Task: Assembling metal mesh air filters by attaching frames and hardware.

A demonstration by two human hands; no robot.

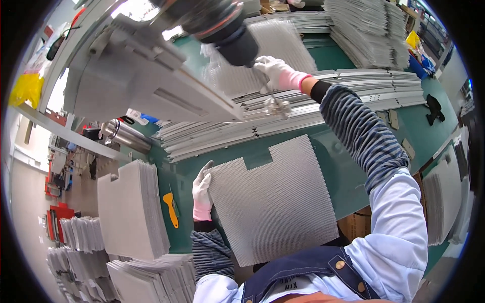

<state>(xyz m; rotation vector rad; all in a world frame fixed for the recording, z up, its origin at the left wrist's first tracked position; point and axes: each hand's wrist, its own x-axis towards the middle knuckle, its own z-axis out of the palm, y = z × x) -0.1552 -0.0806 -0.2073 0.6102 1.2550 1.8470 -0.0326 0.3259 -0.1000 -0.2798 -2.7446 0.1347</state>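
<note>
A grey mesh panel (275, 202), with a rectangular notch in its far edge, lies tilted over the near edge of the green table. My left hand (202, 192), in a white glove with a pink cuff, grips the panel's left edge near its far corner. Beyond the panel my gloved right hand (275, 72) reaches far forward, its fingers closed beside the tip of a blurred black cylindrical tool (235, 45). A thin rod shows below those fingers, beside a small blurred shiny part (278, 107). What the right fingers hold cannot be made out.
A large grey machine housing (136, 76) overhangs the left side. Long metal strips (353, 83) lie across the table. Stacks of mesh panels (131, 207) stand at left, with more (364, 30) at far right. A yellow-handled knife (171, 208) and a steel flask (126, 135) are at left.
</note>
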